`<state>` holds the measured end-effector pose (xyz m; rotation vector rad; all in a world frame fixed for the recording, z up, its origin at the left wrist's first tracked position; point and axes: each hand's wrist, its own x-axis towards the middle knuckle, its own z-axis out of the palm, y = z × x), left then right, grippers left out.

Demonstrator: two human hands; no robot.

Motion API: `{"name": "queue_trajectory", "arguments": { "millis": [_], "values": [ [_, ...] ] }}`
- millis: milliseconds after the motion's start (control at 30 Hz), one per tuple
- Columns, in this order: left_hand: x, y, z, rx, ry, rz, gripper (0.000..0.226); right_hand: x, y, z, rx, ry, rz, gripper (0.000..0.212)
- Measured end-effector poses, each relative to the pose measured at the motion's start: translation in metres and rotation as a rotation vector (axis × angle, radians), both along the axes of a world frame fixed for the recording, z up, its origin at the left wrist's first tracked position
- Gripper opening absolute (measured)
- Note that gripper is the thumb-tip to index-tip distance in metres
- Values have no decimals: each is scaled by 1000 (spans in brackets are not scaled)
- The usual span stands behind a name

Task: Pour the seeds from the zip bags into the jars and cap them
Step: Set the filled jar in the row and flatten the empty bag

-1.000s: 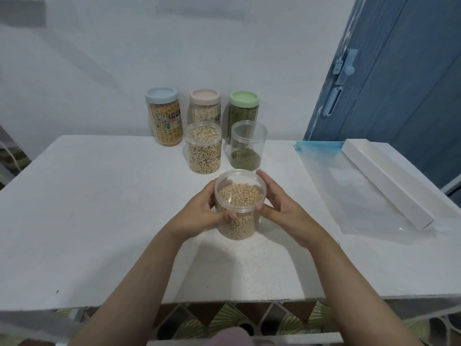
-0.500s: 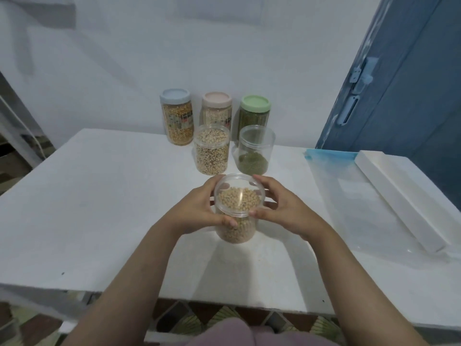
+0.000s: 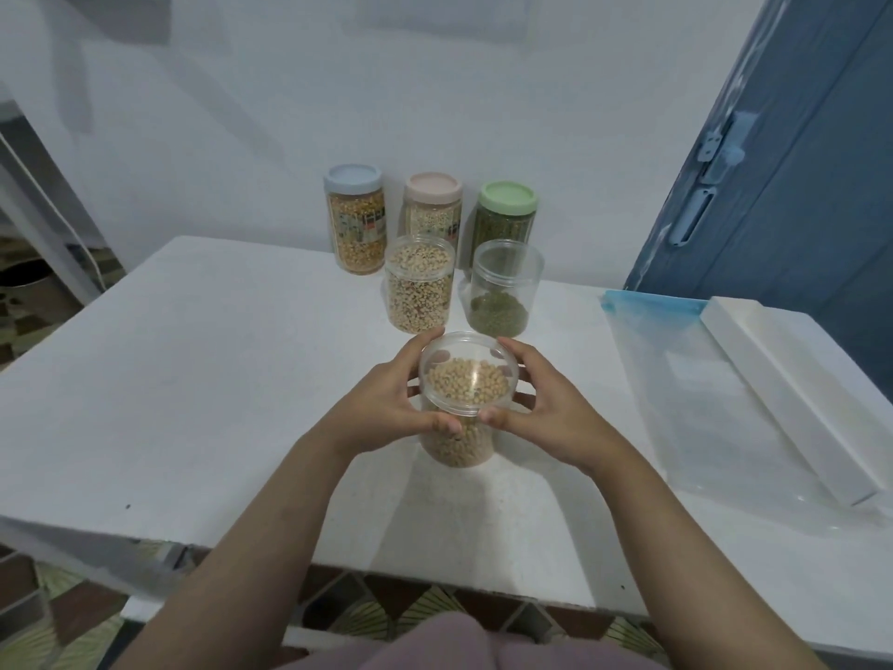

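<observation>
Gripping a clear round plastic jar of pale tan seeds (image 3: 459, 442) from both sides, near the middle of the white bench (image 3: 193, 379) towards its front edge. Left hand (image 3: 386, 408) curling round the jar's left wall, thumb lying across the front just under the rim. Right hand (image 3: 546, 408) curling round the right wall, thumb tip meeting the front close to the left thumb. Fingers (image 3: 512, 348) of both hands clamping on the jar and reaching round towards its back. Sitting across the jar's mouth, a clear round plastic lid (image 3: 468, 369), seeds showing through it; whether fully seated, impossible to tell.

Standing just behind, side by side, two uncapped clear jars: one nearly full of whitish seeds (image 3: 419, 290) on the left, one with a shallow layer of dark green seeds (image 3: 502, 287) on the right. Lining up along the wall behind those, three capped jars: a blue-lidded jar of yellow kernels (image 3: 355, 220), a pink-lidded jar of pale seeds (image 3: 433, 205), a green-lidded jar of green seeds (image 3: 507, 215).

Lying flat on the right of the bench, a clear zip bag with a blue seal strip (image 3: 686, 379), with a long white box (image 3: 792, 394) resting along its right side. Standing beyond, a blue door (image 3: 797, 186).
</observation>
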<state>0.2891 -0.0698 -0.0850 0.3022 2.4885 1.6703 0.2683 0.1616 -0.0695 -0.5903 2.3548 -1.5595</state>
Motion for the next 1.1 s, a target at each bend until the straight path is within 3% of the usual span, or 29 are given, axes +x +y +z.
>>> {"name": "queue_trajectory", "arguments": {
  "millis": [100,233,333,433,533,700,833,1100],
  "values": [
    [-1,0,4,4,-8,-10,110,1,-1,-2,25,29,1,95],
    [-1,-4,-1,57,9,34,105,-2,-7,-4,-60,-74,35,96],
    [6,-12,-4,185,-1,92,83,-7,-27,-7,-102,-75,15,97],
    [11,-12,0,376,10,199,46,-14,-62,-9,-197,-90,-2,79],
    [-4,-20,-9,393,81,446,57,-20,-110,-11,-330,-117,-144,55],
    [-47,-66,-17,445,119,674,32,-48,-191,-17,-302,1,-332,41],
    [-90,-115,-10,429,81,601,30,-80,-241,-15,-277,110,-440,43],
    [-149,-155,-3,344,82,445,26,-136,-282,-14,-34,372,-648,36]
  ]
}}
